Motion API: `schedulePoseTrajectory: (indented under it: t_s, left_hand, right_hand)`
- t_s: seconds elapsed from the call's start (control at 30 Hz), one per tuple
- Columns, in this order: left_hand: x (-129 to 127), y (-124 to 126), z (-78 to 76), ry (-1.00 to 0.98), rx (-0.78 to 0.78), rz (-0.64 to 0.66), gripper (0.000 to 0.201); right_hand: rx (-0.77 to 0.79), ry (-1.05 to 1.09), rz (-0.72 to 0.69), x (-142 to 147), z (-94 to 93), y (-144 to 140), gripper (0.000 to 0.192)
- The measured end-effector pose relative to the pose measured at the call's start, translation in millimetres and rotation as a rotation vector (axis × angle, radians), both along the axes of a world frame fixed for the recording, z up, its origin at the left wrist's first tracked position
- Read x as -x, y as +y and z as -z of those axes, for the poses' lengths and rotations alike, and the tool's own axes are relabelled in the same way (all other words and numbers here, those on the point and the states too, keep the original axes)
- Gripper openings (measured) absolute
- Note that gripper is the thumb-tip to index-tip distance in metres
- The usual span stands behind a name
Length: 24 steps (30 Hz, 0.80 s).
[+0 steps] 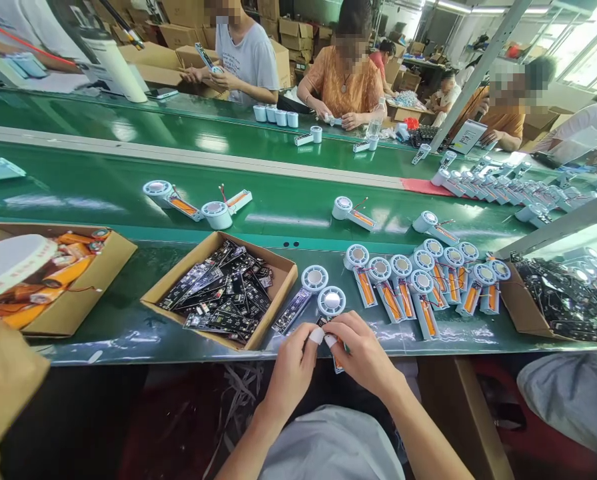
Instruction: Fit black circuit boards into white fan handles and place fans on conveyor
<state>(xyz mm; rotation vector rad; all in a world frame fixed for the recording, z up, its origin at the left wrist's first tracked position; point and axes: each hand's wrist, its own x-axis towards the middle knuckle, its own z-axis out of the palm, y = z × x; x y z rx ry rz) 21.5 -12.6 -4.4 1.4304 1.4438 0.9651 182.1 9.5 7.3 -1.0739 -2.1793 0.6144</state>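
My left hand (292, 363) and my right hand (361, 352) meet at the table's near edge, both pinching one small white fan unit (331, 301) whose round head shows above the fingertips. White tape wraps the touching fingertips. The unit's handle with its orange battery is mostly hidden under my right hand. Another fan unit (301, 297) with a black circuit board in its handle lies just left of it.
A cardboard box of black circuit boards (223, 290) stands left of my hands. A box of orange batteries (53, 273) sits far left. Several assembled fan units (418, 283) lie to the right, beside another box of boards (558, 300). Other people work across the green conveyor (278, 173).
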Motion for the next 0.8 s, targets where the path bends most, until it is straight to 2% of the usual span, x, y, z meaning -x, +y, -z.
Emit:
schedulePoseTrajectory:
  t_s: [0.13,0.27,0.4,0.5,0.7,0.8]
  left_hand:
    - [-3.0,-3.6,4.0,0.022,-0.022,-0.009,0.038]
    - [-4.6,-6.6,8.4,-0.096,0.083,-0.062,0.029]
    - [-4.6,-9.4,12.3,-0.171,0.111,-0.123,0.037]
    - [-3.9,-12.2,13.0,-0.108,0.055,-0.101,0.032]
    - [-5.2,-18.5,17.2,0.052,-0.188,-0.114,0.03]
    - [-6.3,-19.8,19.8,0.056,-0.207,-0.123,0.031]
  right_hand:
    - [-0.112,0.009,0.009,-3.3,6.6,2.7,0.022]
    - [-0.171,-0.031,0.129,-2.5,10.5,4.7,0.019]
    - [-0.199,-0.135,0.164,0.8,8.0,5.3,0.021]
    - [-0.246,-0.23,0.172,4.6,4.0,3.4,0.02]
    - [-0.34,-0.392,0.225,14.8,-1.8,-4.2,0.02]
    - [-0.351,-0.42,0.236,17.2,-1.2,-4.4,0.019]
